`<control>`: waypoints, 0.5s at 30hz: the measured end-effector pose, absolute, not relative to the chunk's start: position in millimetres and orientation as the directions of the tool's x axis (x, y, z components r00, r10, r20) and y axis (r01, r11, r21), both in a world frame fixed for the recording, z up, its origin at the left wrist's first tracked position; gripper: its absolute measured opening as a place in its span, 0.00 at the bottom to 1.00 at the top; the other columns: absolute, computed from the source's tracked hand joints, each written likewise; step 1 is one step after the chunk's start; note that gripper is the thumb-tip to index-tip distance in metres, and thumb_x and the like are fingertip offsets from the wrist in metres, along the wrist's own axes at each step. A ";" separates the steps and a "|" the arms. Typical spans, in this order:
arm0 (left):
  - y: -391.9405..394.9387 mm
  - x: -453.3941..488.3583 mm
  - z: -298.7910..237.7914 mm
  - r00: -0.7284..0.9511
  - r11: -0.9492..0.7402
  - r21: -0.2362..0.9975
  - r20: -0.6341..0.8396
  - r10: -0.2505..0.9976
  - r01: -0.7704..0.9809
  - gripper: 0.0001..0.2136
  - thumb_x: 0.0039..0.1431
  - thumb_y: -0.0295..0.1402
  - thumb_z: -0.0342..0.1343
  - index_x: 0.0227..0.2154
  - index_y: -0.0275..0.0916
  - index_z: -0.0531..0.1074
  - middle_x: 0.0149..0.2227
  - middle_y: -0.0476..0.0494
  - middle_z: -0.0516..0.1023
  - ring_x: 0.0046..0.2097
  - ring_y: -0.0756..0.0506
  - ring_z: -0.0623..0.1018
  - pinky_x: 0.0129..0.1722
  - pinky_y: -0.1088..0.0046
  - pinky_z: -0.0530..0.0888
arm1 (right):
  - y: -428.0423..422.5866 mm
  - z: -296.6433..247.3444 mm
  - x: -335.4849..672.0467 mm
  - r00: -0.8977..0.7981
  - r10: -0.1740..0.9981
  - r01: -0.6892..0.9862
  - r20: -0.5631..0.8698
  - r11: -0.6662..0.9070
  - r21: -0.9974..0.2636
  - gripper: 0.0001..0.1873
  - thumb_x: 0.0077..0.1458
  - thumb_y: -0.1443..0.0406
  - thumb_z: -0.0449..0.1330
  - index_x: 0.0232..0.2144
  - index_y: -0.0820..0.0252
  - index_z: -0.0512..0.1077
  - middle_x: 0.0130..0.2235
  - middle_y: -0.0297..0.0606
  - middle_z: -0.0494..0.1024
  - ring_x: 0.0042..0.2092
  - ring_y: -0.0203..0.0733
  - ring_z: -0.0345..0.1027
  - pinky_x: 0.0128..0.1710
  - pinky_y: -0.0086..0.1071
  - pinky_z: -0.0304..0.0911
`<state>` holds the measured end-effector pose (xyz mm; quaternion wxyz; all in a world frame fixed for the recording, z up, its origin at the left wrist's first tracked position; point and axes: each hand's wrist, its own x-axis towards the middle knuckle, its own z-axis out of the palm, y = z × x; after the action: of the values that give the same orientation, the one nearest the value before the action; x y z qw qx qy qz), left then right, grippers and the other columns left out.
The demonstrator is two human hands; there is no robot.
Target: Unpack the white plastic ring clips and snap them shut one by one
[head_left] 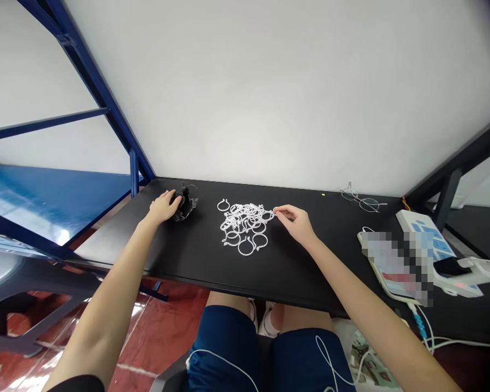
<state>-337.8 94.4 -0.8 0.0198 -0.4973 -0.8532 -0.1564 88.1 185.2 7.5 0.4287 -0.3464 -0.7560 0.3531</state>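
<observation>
White rings (247, 215) are heaped loosely near the middle of the black worktop (204, 261), many of them overlapping. At the right edge of the heap, a ring (271, 215) is pinched between the thumb and fingertips of the right hand (296, 222), with the other fingers curled in. The left hand (163, 207) is rested at the left side of a crumpled black bag (184, 209), its fingers bent and the thumb laid over the plastic; whether the bag is firmly gripped cannot be made out.

As things lie, little can be counted as done: only one ring is held at the fingertips, and it has not been carried clear of the heap. The bulk is left loose, with no row or sorted group formed. One ring is set just apart at the heap's upper left, and a few are spread along its near edge. Whether any are contained in the bag cannot be seen. Between bag and heap, a strip of bare worktop is left.
</observation>
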 end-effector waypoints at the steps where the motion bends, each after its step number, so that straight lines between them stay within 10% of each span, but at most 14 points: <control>1: 93.7 -335.2 5.8 -0.506 0.443 0.263 0.268 0.820 0.857 0.25 0.63 0.44 0.42 0.58 0.35 0.64 0.62 0.30 0.63 0.62 0.33 0.64 0.58 0.52 0.61 | 183.7 7.8 88.5 -0.392 0.827 0.224 0.404 0.512 -0.830 0.09 0.54 0.61 0.59 0.34 0.60 0.76 0.37 0.41 0.80 0.39 0.43 0.75 0.42 0.37 0.70; 6: 103.3 -269.2 50.1 -0.324 0.172 0.292 0.626 0.710 0.941 0.20 0.64 0.40 0.43 0.50 0.34 0.69 0.51 0.31 0.73 0.55 0.35 0.70 0.56 0.55 0.63 | 170.7 12.7 90.2 -0.552 0.784 0.338 0.283 0.521 -0.784 0.11 0.51 0.57 0.62 0.29 0.59 0.75 0.26 0.36 0.76 0.27 0.36 0.68 0.27 0.30 0.63; 10: 130.5 -188.3 61.2 0.199 -0.332 0.428 0.326 0.924 0.841 0.18 0.62 0.44 0.48 0.46 0.37 0.71 0.36 0.42 0.78 0.38 0.44 0.76 0.42 0.67 0.72 | 158.0 11.5 85.6 -0.667 0.735 0.493 0.124 0.560 -0.665 0.11 0.50 0.57 0.63 0.25 0.59 0.73 0.20 0.30 0.71 0.22 0.33 0.62 0.24 0.28 0.56; 15: 148.3 -129.8 29.8 0.468 -0.509 0.316 0.200 0.861 0.801 0.27 0.52 0.51 0.59 0.53 0.43 0.70 0.57 0.36 0.69 0.57 0.35 0.68 0.55 0.55 0.65 | 159.3 7.2 83.3 -0.656 0.746 0.570 0.113 0.588 -0.573 0.03 0.50 0.66 0.59 0.25 0.57 0.71 0.22 0.29 0.72 0.23 0.32 0.62 0.25 0.28 0.53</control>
<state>-129.8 148.3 29.8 -0.0890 -0.8522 -0.4874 -0.1684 83.3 159.3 7.2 0.1738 -0.3766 -0.8741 0.2529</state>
